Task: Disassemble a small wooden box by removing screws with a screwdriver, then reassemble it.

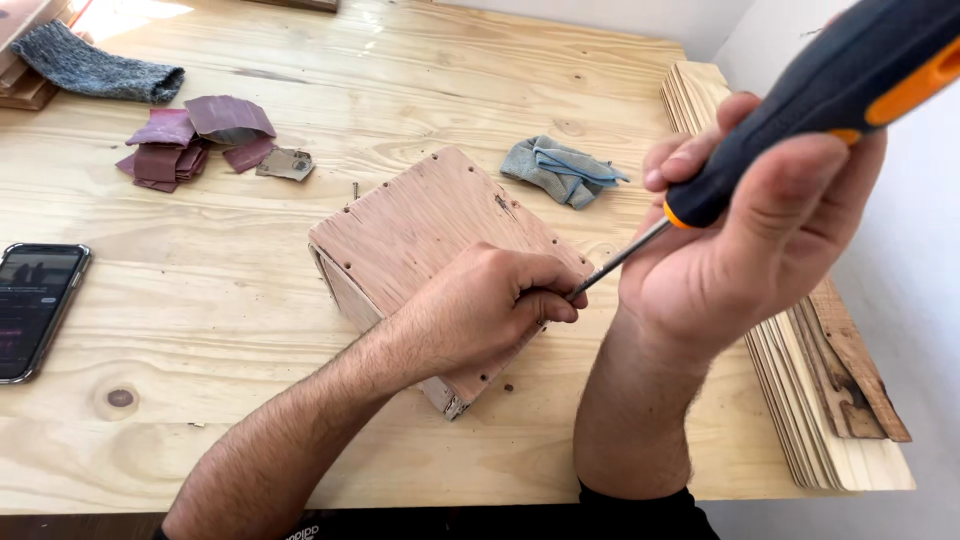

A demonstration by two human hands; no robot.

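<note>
Right hand sits nearest the lens, at 3 o'clock in the frame, fingers wrapped tight around the black and orange handle of a screwdriver. Its metal shaft slopes down toward 8 o'clock and ends at the fingertips of the left hand.

Left hand lies on the top face of a plywood box at frame centre, fingers curled and pressed together, thumb and forefinger pinched about the shaft tip near the box's 4 o'clock edge. What the tip bears on is hidden by the fingers. Small holes line the box's edges.

Box rests on a pale wooden table. At 9 o'clock, a phone lies flat. At 10 o'clock, a heap of reddish sandpaper pieces. At 11 o'clock, a grey sleeve-like cloth. Just beyond the box at 1 o'clock, a crumpled blue-grey rag. Along the table's 3 o'clock edge, a stack of thin wooden slats.
</note>
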